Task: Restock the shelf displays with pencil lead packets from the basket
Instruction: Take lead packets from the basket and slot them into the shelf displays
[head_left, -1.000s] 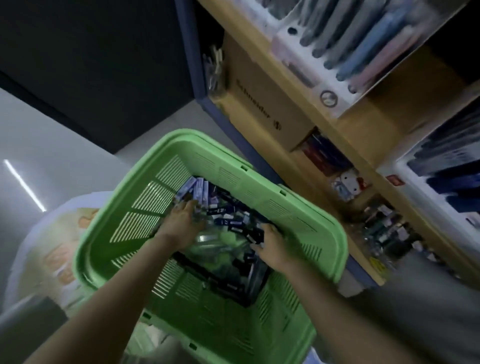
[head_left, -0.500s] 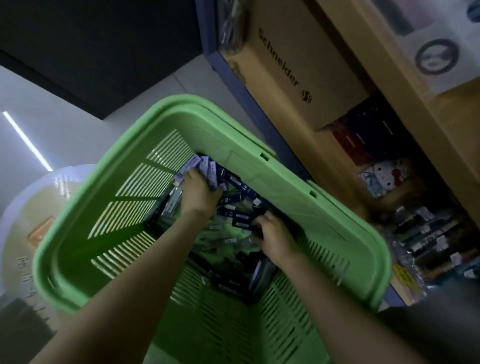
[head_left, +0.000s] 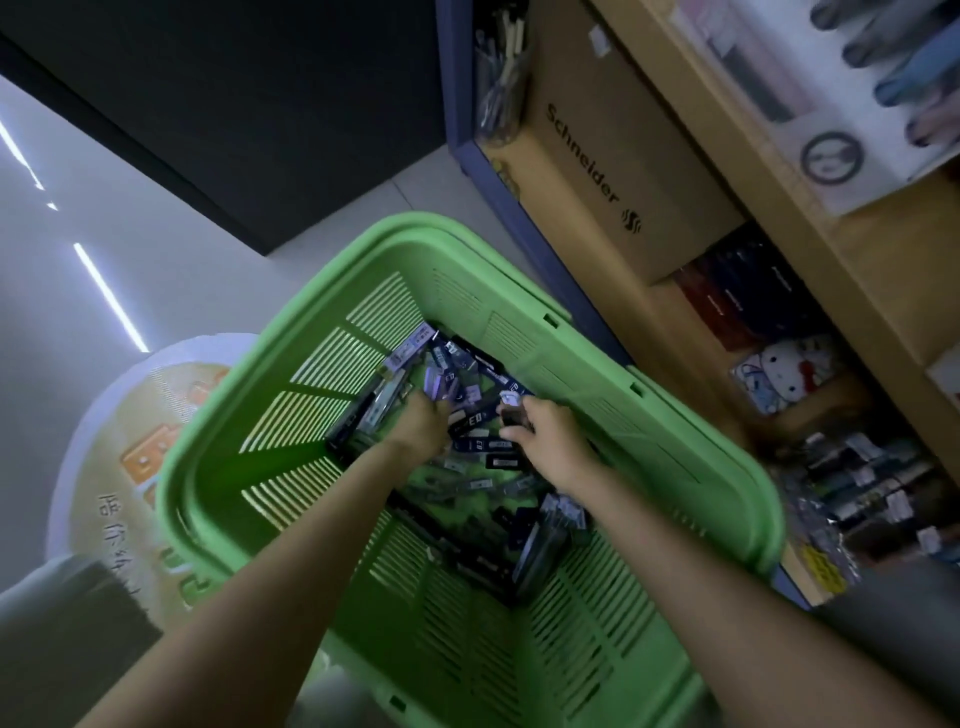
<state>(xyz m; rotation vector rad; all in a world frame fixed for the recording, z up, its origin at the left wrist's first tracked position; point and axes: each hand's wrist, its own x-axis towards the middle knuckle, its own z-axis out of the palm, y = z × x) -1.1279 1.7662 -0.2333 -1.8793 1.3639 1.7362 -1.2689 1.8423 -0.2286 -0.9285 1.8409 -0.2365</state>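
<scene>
Deep in the green basket, pencil lead packets lay heaped. The right hand pinched a dark packet. The left hand curled into the heap, its grip unclear. Stocked shelves stood just beside.

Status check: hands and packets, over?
Left hand and right hand inside green basket, among pencil lead packets. Right pinches one dark packet; left grip unclear. Nothing blocking.

The basket is light green with slotted walls, and the pencil lead packets in it are navy, black and lilac with white lettering. The cardboard box is brown with black "Schneider" print.
</scene>
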